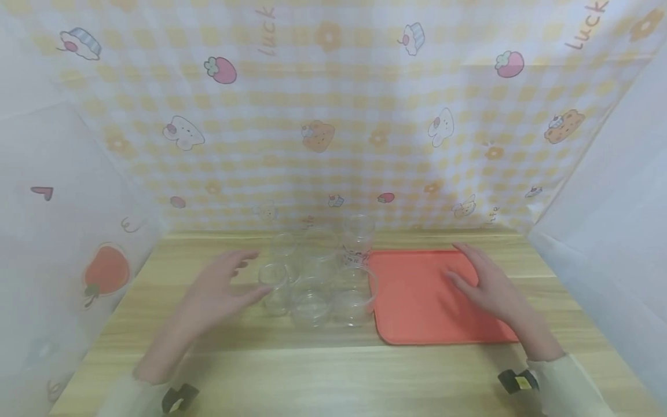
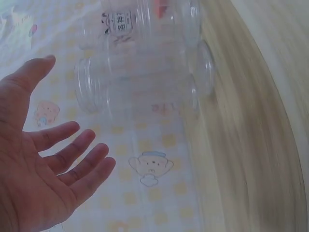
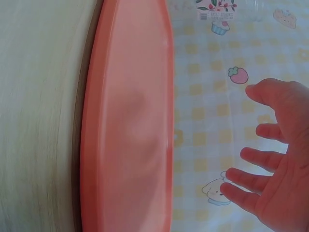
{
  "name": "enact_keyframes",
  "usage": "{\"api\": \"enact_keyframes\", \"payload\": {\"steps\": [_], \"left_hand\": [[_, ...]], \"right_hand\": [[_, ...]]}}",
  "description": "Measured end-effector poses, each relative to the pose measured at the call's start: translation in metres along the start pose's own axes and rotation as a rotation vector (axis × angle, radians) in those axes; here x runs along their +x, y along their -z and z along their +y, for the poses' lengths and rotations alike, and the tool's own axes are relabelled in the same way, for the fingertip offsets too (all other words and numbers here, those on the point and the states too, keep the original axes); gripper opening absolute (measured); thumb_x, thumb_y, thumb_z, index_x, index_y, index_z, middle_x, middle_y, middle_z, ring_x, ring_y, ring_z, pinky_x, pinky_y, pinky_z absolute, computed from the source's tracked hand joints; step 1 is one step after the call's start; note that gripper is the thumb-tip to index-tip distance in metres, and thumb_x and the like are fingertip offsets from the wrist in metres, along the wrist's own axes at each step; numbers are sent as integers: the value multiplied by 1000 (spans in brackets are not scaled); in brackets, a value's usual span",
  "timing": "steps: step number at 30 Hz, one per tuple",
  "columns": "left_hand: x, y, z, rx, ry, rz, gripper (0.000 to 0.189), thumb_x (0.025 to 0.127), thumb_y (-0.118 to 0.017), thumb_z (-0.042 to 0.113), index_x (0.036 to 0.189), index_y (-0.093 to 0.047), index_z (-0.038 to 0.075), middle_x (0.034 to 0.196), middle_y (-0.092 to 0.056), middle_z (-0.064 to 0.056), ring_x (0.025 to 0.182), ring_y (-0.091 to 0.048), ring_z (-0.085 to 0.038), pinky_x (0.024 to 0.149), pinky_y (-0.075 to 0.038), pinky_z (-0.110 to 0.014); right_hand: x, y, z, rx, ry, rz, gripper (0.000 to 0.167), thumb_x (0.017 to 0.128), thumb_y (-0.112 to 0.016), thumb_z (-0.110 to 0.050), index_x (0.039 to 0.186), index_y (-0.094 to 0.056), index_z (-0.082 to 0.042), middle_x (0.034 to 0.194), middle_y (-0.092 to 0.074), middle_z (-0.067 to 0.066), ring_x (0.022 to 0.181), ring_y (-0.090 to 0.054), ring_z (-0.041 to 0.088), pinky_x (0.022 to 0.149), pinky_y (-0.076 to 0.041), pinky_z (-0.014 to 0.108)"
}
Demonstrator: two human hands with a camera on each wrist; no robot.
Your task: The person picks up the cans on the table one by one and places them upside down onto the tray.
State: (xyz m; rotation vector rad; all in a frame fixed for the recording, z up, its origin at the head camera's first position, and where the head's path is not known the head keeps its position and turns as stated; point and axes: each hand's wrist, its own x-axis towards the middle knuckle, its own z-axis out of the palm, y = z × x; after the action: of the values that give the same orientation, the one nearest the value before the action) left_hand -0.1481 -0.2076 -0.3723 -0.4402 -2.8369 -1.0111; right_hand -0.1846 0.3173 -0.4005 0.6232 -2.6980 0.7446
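Several clear plastic cups or jars (image 1: 311, 304) stand close together on the table, left of a red tray (image 1: 417, 301). My left hand (image 1: 216, 292) is spread beside the group's left side, its thumb overlapping the nearest clear cup (image 1: 273, 278) in the head view. In the left wrist view the fingers (image 2: 77, 150) are apart with nothing between them, facing the clear jars (image 2: 140, 79). My right hand (image 1: 487, 284) hovers over the right part of the tray, fingers parted and holding nothing. A printed label (image 2: 118, 21) shows on one jar.
The wooden table (image 1: 312, 376) ends at a back wall hung with a yellow checked cloth (image 1: 333, 162). White side panels (image 1: 615, 202) close in both sides. The tray's left edge lies right beside the clear jars.
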Motion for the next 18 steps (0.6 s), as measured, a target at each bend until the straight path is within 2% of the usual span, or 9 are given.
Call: {"api": "enact_keyframes", "payload": {"steps": [8, 18], "left_hand": [[7, -11, 5, 14, -27, -12, 82, 85, -72, 64, 147, -51, 15, 143, -53, -8, 119, -56, -38, 93, -51, -59], [14, -18, 11, 78, -106, 32, 70, 86, -78, 54, 139, -60, 12, 134, -58, -7, 107, -61, -33, 86, -55, -53]], "right_hand": [[1, -1, 0, 26, -48, -22, 66, 95, -74, -20, 148, -42, 2, 146, -44, 29, 133, -39, 52, 100, -37, 71], [2, -1, 1, 48, -72, -28, 68, 96, -74, -20, 150, -40, 2, 148, -42, 29, 133, -38, 52, 99, -37, 71]]}}
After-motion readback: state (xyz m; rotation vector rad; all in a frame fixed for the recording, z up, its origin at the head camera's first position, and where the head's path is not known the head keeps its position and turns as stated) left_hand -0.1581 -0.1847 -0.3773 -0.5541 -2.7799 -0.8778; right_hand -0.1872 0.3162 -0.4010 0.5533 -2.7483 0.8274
